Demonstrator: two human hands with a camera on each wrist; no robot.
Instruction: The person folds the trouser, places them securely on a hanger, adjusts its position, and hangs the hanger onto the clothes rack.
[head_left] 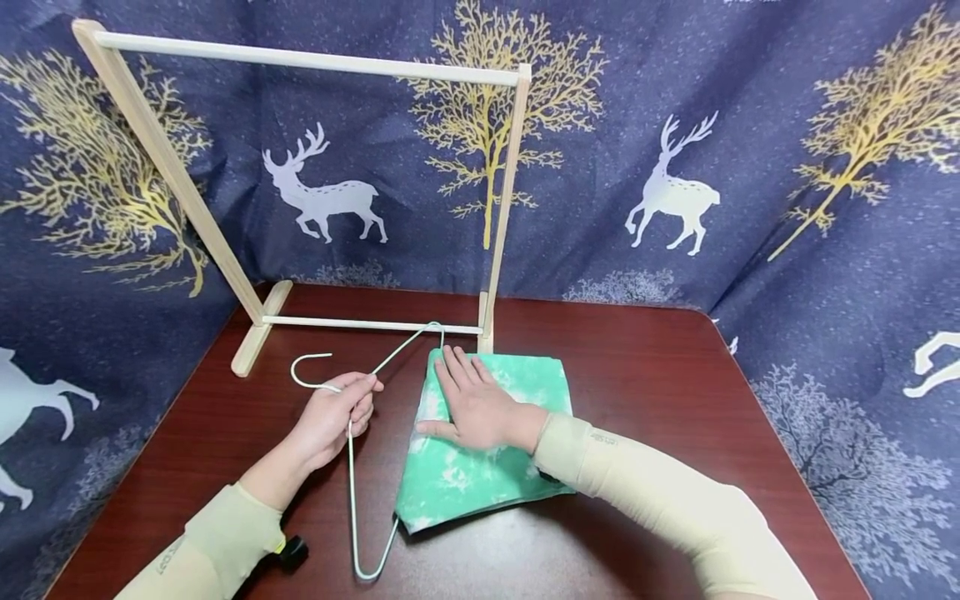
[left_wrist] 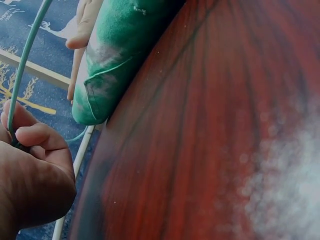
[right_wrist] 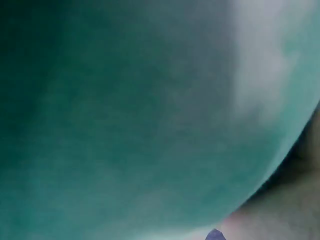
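My left hand [head_left: 337, 417] grips a pale green clothes hanger [head_left: 352, 483] just below its hook, fingers curled round the wire. The hook points away toward the rack. To the right lies a folded green-and-white tie-dye cloth [head_left: 457, 479], with the hanger's two ends meeting its left edge; how far they run in or under it is hidden. My right hand [head_left: 480, 412] rests flat on the cloth, fingers spread. In the left wrist view, the cloth [left_wrist: 120, 35] has a rounded, thick fold beside the hanger wire [left_wrist: 22, 65]. Blurred green cloth [right_wrist: 150, 125] fills most of the right wrist view.
A wooden rack [head_left: 506, 192] with a white top bar [head_left: 315, 58] stands at the back left of the dark red table [head_left: 645, 375]. One of its feet reaches the cloth's far edge. Behind hangs a blue curtain [head_left: 585, 208] printed with deer and trees.
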